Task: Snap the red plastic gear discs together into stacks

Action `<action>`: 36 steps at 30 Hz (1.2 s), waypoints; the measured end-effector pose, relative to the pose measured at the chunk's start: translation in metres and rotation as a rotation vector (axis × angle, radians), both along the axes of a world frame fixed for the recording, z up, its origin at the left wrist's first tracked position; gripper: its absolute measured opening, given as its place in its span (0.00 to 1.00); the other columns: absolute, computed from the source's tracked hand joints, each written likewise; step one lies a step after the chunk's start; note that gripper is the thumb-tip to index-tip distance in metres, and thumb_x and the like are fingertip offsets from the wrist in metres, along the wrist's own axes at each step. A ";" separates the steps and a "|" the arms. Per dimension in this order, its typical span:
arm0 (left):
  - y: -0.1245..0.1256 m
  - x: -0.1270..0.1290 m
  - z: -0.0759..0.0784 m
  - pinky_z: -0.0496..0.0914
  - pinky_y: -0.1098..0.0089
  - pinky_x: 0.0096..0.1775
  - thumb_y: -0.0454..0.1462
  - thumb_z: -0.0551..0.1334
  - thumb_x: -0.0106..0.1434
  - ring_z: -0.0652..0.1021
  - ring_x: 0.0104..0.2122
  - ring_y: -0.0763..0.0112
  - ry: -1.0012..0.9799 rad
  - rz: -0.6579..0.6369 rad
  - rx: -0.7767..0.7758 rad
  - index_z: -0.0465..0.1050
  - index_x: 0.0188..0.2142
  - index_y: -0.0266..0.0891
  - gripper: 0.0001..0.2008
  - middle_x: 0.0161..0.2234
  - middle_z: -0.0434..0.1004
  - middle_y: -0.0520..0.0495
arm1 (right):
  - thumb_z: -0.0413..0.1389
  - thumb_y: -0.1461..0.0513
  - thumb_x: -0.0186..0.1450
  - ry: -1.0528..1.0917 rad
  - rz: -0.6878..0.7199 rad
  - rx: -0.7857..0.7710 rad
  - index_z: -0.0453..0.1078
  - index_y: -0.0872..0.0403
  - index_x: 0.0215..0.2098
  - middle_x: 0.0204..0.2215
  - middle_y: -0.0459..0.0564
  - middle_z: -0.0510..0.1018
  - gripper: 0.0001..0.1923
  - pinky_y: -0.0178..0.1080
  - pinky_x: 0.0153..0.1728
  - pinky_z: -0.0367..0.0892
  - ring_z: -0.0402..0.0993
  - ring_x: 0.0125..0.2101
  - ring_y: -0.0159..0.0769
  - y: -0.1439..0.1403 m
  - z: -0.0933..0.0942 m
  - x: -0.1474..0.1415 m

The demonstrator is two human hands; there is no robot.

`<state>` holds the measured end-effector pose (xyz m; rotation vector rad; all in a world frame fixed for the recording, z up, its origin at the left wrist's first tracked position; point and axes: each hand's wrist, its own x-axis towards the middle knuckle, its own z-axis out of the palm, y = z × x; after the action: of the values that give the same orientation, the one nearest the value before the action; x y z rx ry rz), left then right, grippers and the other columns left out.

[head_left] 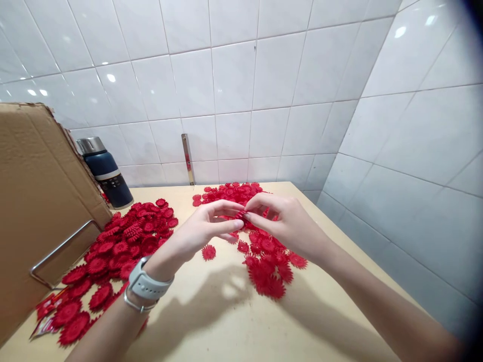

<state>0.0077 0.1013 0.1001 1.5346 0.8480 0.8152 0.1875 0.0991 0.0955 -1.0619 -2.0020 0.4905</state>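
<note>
Between the fingertips of both hands is a small red fringed disc, partly covered by the fingers. My left hand, with a pale watch strap on the wrist, pinches its left side between thumb and finger. From the right, my right hand pinches the same disc with thumb and forefinger. Beneath and behind the hands lies a pile of red fringed discs, spread toward the back of the table. One single disc rests apart, just below my left hand.
A larger heap of red fringed discs covers the table's left side, beside a cardboard box and a metal wire loop. A dark blue bottle stands behind the heap. Small wrappers lie front left. Tiled walls bound the back and right.
</note>
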 end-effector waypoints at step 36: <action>-0.023 0.003 0.019 0.67 0.73 0.30 0.38 0.53 0.61 0.72 0.30 0.71 0.272 0.038 0.173 0.69 0.29 0.37 0.10 0.29 0.72 0.49 | 0.54 0.58 0.60 0.230 0.210 -0.310 0.71 0.54 0.27 0.25 0.46 0.74 0.09 0.33 0.24 0.64 0.69 0.25 0.32 -0.015 0.018 0.010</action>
<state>0.0110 0.0783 0.1188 1.8150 1.0288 0.7318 0.1972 0.0843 0.1133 -0.9284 -1.8771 1.0152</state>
